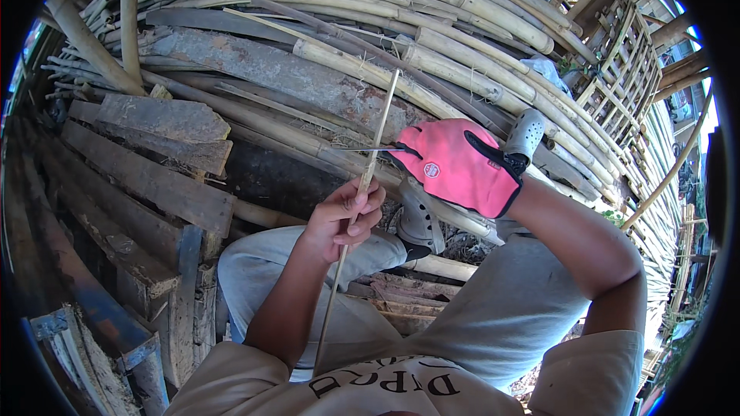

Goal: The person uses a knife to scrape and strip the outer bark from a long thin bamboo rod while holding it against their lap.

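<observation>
My bare left hand (343,219) pinches a thin bamboo strip (387,104) that runs up and away from my lap at a slant. The strip's lower end reaches down toward my shirt. On my right hand (456,166) is a pink glove with black trim, its fingers closed round a knife whose handle is hidden. The narrow knife blade (354,149) points left and crosses the strip just above my left fingers; it looks to touch the strip.
Long bamboo poles (370,0) lie piled across the far side. Old wooden boards (116,216) are stacked at the left. A woven bamboo panel (617,69) leans at the far right. My knees are bent, and grey clogs (416,223) are on my feet.
</observation>
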Tool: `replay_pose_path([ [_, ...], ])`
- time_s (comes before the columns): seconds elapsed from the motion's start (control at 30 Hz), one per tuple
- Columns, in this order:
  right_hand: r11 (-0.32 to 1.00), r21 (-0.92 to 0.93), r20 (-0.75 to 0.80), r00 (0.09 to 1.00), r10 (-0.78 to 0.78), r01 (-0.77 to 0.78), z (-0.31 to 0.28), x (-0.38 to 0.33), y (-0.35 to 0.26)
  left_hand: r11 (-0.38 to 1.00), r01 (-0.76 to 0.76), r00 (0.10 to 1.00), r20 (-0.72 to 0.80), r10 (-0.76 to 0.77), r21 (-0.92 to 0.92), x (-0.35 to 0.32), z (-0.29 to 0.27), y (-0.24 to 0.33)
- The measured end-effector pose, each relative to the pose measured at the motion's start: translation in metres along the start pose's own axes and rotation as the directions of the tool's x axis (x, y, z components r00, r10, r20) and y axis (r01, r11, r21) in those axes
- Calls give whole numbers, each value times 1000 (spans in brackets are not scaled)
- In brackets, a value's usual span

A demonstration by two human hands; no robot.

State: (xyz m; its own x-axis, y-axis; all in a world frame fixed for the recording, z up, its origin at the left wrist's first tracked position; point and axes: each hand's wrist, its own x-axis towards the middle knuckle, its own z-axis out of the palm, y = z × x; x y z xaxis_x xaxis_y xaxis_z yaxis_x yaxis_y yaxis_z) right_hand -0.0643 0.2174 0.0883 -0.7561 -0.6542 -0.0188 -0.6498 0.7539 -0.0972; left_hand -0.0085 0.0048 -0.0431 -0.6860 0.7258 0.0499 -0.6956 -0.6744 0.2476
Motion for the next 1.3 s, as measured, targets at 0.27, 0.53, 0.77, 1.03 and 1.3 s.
replay_pose_path([
  [0.27, 990, 90, 27, 994, 107, -109, 9, -5, -9, 996, 82, 986, -146, -84, -23, 6, 11, -10],
  [0.53, 993, -12, 222, 968, 119, -119, 4, -2, -21, 967, 208, 949, -269, -164, 143, 6, 12, -11],
  [0.77, 994, 22, 137, 985, 103, -107, 5, -9, -20, 920, 178, 913, -408, -22, 349, 0, 39, -26],
  [1.03, 970, -159, 49, 980, 195, -185, -4, -8, -4, 938, 200, 891, -451, -53, 284, -1, 56, -34],
  [1.3, 963, 56, -366, 892, 264, -262, -24, -11, 18, 941, 201, 870, -491, -43, 274, 0, 50, -34],
])
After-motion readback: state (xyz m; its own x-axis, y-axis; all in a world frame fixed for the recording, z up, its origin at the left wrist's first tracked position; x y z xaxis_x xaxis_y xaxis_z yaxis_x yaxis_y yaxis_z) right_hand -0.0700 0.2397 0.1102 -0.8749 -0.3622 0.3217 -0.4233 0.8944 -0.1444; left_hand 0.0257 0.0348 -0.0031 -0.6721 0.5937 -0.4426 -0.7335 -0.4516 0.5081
